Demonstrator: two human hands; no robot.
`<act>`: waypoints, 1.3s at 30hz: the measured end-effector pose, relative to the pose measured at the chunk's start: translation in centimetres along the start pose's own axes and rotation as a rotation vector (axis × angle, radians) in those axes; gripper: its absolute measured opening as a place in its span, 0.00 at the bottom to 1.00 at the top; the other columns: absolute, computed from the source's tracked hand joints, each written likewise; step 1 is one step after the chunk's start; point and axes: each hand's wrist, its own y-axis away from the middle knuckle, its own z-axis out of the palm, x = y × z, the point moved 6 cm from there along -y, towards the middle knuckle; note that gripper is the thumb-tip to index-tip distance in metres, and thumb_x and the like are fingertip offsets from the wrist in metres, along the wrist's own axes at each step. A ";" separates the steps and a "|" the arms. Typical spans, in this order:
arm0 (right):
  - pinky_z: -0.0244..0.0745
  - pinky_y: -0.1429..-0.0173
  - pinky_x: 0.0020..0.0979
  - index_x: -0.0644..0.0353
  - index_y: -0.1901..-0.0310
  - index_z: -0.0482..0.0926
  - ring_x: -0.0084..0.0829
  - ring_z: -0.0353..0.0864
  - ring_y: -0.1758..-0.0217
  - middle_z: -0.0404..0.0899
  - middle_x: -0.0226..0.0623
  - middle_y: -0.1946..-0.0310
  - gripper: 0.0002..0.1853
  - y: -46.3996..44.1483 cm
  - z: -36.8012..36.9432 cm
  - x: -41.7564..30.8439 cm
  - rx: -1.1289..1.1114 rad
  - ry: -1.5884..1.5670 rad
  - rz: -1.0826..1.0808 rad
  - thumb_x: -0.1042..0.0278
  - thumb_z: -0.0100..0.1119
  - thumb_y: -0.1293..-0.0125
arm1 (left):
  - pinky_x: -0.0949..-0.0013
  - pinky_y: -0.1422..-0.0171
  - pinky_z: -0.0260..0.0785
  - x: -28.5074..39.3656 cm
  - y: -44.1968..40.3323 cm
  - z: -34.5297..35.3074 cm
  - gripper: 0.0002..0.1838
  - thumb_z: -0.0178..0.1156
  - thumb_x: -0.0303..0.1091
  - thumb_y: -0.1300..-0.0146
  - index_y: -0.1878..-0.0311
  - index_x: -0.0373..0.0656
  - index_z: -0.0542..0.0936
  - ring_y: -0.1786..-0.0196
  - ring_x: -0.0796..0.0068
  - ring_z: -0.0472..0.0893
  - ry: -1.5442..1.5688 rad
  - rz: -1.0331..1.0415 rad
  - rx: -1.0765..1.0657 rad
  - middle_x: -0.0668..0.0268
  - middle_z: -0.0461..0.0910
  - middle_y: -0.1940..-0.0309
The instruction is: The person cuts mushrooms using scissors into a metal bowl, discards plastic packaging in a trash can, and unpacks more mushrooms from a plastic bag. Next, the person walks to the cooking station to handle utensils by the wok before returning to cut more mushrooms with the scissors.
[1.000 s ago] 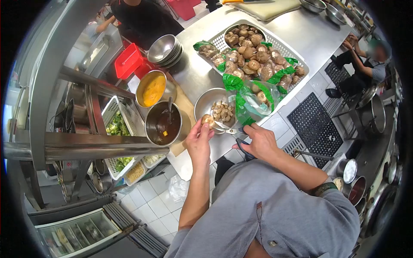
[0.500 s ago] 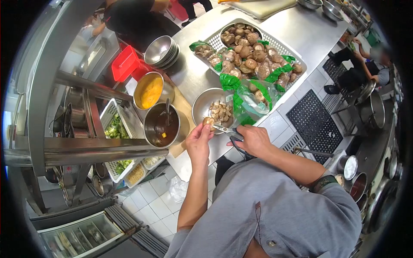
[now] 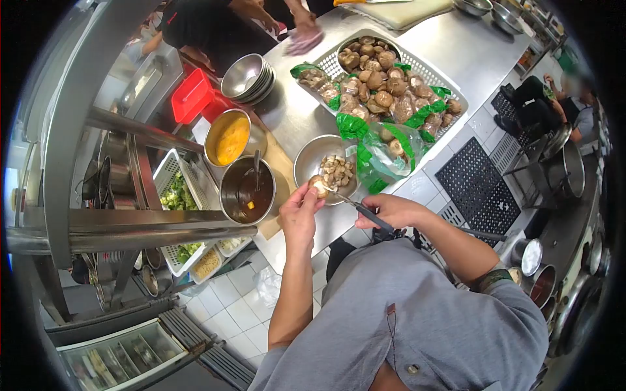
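Observation:
Pinched in the fingers of my left hand (image 3: 300, 212) is a brown mushroom (image 3: 318, 186), its pale underside turned toward the right. My right hand (image 3: 391, 214) grips dark-handled scissors (image 3: 366, 212), whose metal blades reach the mushroom's underside. Just beyond both hands stands a steel bowl (image 3: 306, 155) holding a heap of cut mushroom stems (image 3: 337, 171). A torn plastic bag with green print (image 3: 378, 159) lies against the bowl's right side. Behind it, a white perforated basket (image 3: 450, 133) carries many whole mushrooms (image 3: 385, 78), some still bagged.
Left of the bowl are a pot of sauce (image 3: 242, 195) with a spoon and a pot of yellow liquid (image 3: 233, 140). Stacked steel bowls (image 3: 244, 77) and a red container (image 3: 191, 98) stand farther back. Across the table a co-worker's hand (image 3: 305, 26) holds a blurred cloth.
The scissors have turned, their handles swinging down and right, and the mushroom's pale underside shows more. A co-worker's hand with a cloth has come onto the table's far side.

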 end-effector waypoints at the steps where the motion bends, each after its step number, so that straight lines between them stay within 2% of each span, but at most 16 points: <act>1: 0.70 0.64 0.35 0.62 0.67 0.79 0.29 0.75 0.68 0.74 0.34 0.76 0.37 0.1 -0.3 -0.4 0.009 0.029 -0.019 0.25 0.64 0.42 | 0.73 0.49 0.80 0.3 0.0 0.2 0.19 0.61 0.32 0.28 0.39 0.29 0.78 0.54 0.75 0.84 -0.008 0.013 -0.009 0.59 0.85 0.52; 4: 0.68 0.64 0.35 0.61 0.67 0.79 0.30 0.74 0.69 0.73 0.35 0.76 0.37 0.8 -1.3 -1.5 0.023 0.113 -0.021 0.24 0.65 0.43 | 0.72 0.50 0.80 1.3 0.2 0.6 0.19 0.61 0.32 0.28 0.38 0.29 0.78 0.54 0.75 0.85 -0.050 0.052 -0.057 0.59 0.85 0.51; 7: 0.66 0.67 0.35 0.60 0.71 0.77 0.28 0.71 0.71 0.71 0.31 0.78 0.36 1.5 -1.9 -2.5 0.050 0.085 -0.068 0.26 0.68 0.44 | 0.72 0.50 0.80 2.7 0.5 1.4 0.20 0.61 0.31 0.28 0.38 0.30 0.78 0.55 0.75 0.85 -0.087 0.092 -0.144 0.59 0.85 0.51; 13: 0.62 0.73 0.29 0.58 0.76 0.74 0.19 0.66 0.77 0.65 0.21 0.84 0.28 2.4 -2.1 -2.0 0.120 -0.112 -0.106 0.41 0.73 0.40 | 0.73 0.50 0.80 5.2 0.7 3.0 0.19 0.62 0.31 0.28 0.39 0.29 0.78 0.55 0.76 0.85 -0.080 0.102 -0.202 0.58 0.86 0.52; 16: 0.62 0.76 0.25 0.56 0.76 0.74 0.16 0.66 0.80 0.66 0.20 0.84 0.24 3.9 -2.2 -1.0 0.164 -0.222 -0.044 0.46 0.74 0.37 | 0.73 0.50 0.80 6.1 -0.1 4.6 0.19 0.62 0.31 0.28 0.39 0.30 0.79 0.56 0.76 0.84 -0.073 0.109 -0.233 0.59 0.86 0.53; 18: 0.65 0.78 0.23 0.57 0.74 0.75 0.16 0.72 0.82 0.71 0.22 0.83 0.22 5.4 -2.6 0.1 0.137 -0.330 -0.014 0.50 0.73 0.37 | 0.74 0.51 0.79 7.1 -2.1 6.1 0.19 0.62 0.32 0.28 0.39 0.30 0.79 0.56 0.76 0.84 -0.114 0.139 -0.214 0.59 0.86 0.53; 21: 0.67 0.78 0.22 0.58 0.73 0.76 0.17 0.75 0.82 0.74 0.24 0.83 0.21 7.5 -2.7 0.5 0.117 -0.458 -0.039 0.50 0.72 0.35 | 0.75 0.52 0.77 11.6 -4.7 11.3 0.21 0.64 0.35 0.29 0.39 0.30 0.79 0.57 0.78 0.83 -0.192 0.287 -0.326 0.60 0.86 0.53; 23: 0.67 0.77 0.21 0.58 0.73 0.75 0.17 0.75 0.82 0.75 0.25 0.82 0.21 8.6 -2.6 0.7 0.122 -0.507 -0.080 0.50 0.72 0.35 | 0.73 0.53 0.76 13.7 -5.8 14.1 0.24 0.65 0.39 0.31 0.41 0.27 0.80 0.59 0.75 0.86 -0.351 0.450 -0.268 0.58 0.88 0.59; 24: 0.67 0.77 0.21 0.58 0.72 0.76 0.17 0.75 0.82 0.76 0.26 0.81 0.21 9.5 -2.5 1.1 0.143 -0.517 -0.061 0.50 0.72 0.35 | 0.70 0.52 0.76 14.4 -5.6 14.9 0.21 0.65 0.39 0.32 0.46 0.29 0.82 0.59 0.71 0.87 -0.418 0.567 -0.179 0.55 0.88 0.60; 27: 0.67 0.77 0.22 0.59 0.71 0.76 0.17 0.75 0.82 0.77 0.27 0.80 0.20 12.1 -3.6 2.6 0.209 -0.570 -0.056 0.51 0.72 0.35 | 0.66 0.50 0.77 12.6 -3.0 16.0 0.17 0.65 0.38 0.33 0.51 0.31 0.85 0.59 0.64 0.88 -0.705 0.527 -0.427 0.50 0.88 0.60; 28: 0.67 0.78 0.22 0.59 0.71 0.77 0.17 0.75 0.82 0.77 0.27 0.80 0.20 12.8 -3.7 3.5 0.225 -0.617 -0.074 0.51 0.72 0.35 | 0.57 0.51 0.78 11.2 -1.8 17.2 0.13 0.64 0.34 0.35 0.56 0.33 0.85 0.58 0.54 0.87 -0.824 0.721 -0.541 0.47 0.86 0.60; 31: 0.67 0.77 0.22 0.61 0.69 0.78 0.17 0.75 0.81 0.76 0.27 0.80 0.19 13.4 -2.7 4.9 0.227 -0.636 -0.084 0.52 0.72 0.35 | 0.49 0.52 0.76 6.4 -2.3 20.6 0.11 0.62 0.34 0.36 0.60 0.35 0.85 0.58 0.45 0.85 -1.241 0.920 -0.628 0.46 0.85 0.62; 34: 0.67 0.75 0.22 0.61 0.69 0.78 0.16 0.73 0.79 0.75 0.25 0.80 0.20 13.5 -2.7 4.9 0.244 -0.559 -0.067 0.51 0.70 0.33 | 0.44 0.54 0.74 1.0 -6.0 21.7 0.11 0.62 0.37 0.39 0.64 0.39 0.84 0.58 0.41 0.83 -1.320 0.801 -0.525 0.46 0.84 0.63; 36: 0.66 0.76 0.22 0.59 0.68 0.77 0.14 0.72 0.79 0.74 0.22 0.79 0.20 14.2 -2.9 3.5 0.258 -0.518 -0.047 0.50 0.68 0.32 | 0.43 0.53 0.74 1.4 -5.0 23.6 0.12 0.62 0.41 0.40 0.64 0.41 0.84 0.58 0.41 0.83 -1.156 0.869 -0.612 0.46 0.84 0.64; 39: 0.68 0.75 0.23 0.59 0.72 0.76 0.16 0.74 0.80 0.73 0.24 0.82 0.24 13.3 -2.4 4.2 0.269 -0.487 -0.112 0.44 0.68 0.33 | 0.44 0.51 0.73 0.9 -5.4 23.8 0.14 0.58 0.42 0.37 0.60 0.41 0.84 0.57 0.40 0.82 -1.243 0.950 -0.580 0.44 0.84 0.61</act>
